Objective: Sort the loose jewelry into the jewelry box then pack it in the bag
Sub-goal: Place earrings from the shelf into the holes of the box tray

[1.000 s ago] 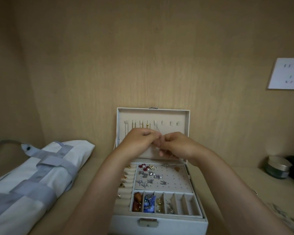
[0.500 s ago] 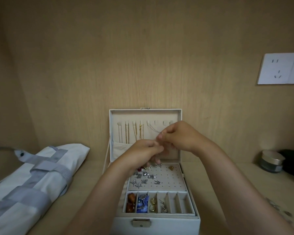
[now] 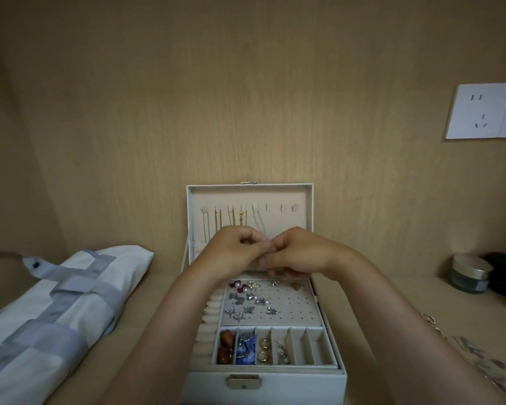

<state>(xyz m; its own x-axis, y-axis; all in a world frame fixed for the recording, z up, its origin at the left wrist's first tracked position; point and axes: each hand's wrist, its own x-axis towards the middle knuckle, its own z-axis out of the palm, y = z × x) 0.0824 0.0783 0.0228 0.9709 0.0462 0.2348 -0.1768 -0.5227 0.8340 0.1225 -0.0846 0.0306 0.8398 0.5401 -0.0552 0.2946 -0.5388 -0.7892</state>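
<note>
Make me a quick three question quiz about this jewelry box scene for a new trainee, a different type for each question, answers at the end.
1. Multiple choice: on which side of the jewelry box does the bag lie? A) left B) right C) behind it
2. True or false: all six front compartments hold jewelry.
3. Fill in: the necklaces hang from hooks inside the box's ____.

Key
1. A
2. False: the two on the right are empty.
3. lid
</note>
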